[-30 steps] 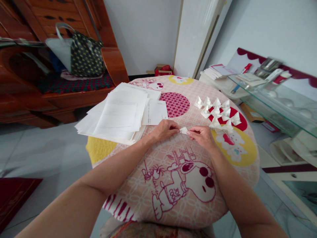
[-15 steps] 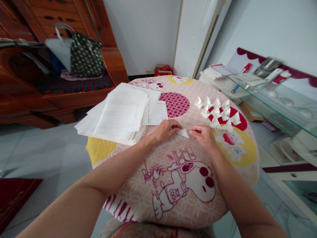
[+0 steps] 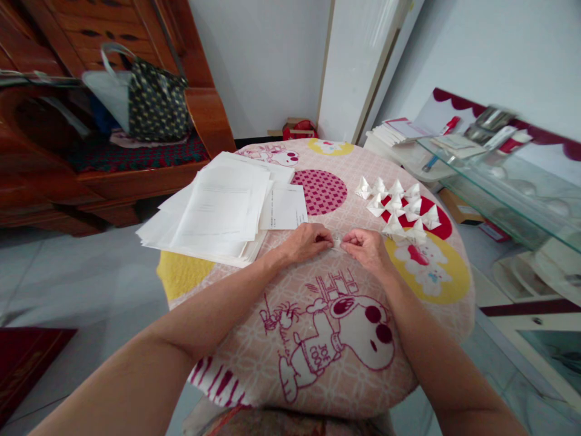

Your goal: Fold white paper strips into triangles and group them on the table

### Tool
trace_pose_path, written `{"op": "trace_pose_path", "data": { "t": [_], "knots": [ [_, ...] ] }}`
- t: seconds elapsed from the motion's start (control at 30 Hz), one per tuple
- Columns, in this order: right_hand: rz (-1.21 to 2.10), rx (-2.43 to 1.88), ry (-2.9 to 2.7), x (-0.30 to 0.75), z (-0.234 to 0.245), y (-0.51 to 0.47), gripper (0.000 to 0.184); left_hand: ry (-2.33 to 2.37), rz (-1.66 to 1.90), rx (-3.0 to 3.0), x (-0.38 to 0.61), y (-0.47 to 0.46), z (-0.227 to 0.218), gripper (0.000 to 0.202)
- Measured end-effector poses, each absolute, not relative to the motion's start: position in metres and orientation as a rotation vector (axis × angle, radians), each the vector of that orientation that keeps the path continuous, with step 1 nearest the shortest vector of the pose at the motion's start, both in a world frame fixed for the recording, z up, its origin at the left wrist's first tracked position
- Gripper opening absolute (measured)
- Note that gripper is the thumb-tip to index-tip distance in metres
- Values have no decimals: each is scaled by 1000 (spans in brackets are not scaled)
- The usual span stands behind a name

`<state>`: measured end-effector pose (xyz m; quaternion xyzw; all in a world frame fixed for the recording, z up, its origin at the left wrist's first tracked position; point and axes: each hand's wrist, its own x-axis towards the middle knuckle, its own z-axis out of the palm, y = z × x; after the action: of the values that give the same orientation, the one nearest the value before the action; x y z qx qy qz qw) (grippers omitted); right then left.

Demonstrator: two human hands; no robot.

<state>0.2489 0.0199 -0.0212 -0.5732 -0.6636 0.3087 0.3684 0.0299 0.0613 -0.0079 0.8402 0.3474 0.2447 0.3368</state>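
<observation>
Between my two hands is a small folded piece of white paper (image 3: pixel 337 243), mostly covered by the fingers. My left hand (image 3: pixel 311 240) pinches its left side, fingers curled together. On the other side my right hand (image 3: pixel 364 246) grips the right edge between thumb and fingertips. Both hands rest low over the patterned tablecloth (image 3: pixel 254 339). Right of my right hand stand several pointed folded paper shapes (image 3: pixel 396 206) in loose rows. A stack of white sheets (image 3: pixel 218 203) lies to the left, with a smaller printed sheet (image 3: pixel 285 208) at its right side.
A glass shelf (image 3: pixel 508 188) with cups and small items stands close to the table's right edge. At the left is a wooden bench (image 3: pixel 149 178) bearing a dark patterned bag (image 3: pixel 157 100). A red item in a box (image 3: pixel 299 129) sits on the floor behind the table.
My hands have drawn closer together around the small paper, and less of it shows now. The right hand has shifted slightly left. The stack and the folded shapes stay put.
</observation>
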Motion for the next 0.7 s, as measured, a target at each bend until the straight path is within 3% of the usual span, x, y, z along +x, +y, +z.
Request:
{"op": "trace_pose_path", "data": {
  "t": [0.13, 0.27, 0.53, 0.7],
  "knots": [
    [794, -1417, -1785, 247, -21, 19, 11, 938, 638, 2185, 31, 59, -8, 5],
    [781, -1450, -1865, 245, -19, 17, 11, 993, 650, 2178, 32, 58, -9, 20],
    [660, -1607, -1990, 244, -19, 16, 18, 994, 536, 2316, 35, 60, -12, 31],
    [615, -1642, -2054, 242, -15, 16, 16, 1018, 454, 2371, 38, 63, -12, 26]
  ]
}}
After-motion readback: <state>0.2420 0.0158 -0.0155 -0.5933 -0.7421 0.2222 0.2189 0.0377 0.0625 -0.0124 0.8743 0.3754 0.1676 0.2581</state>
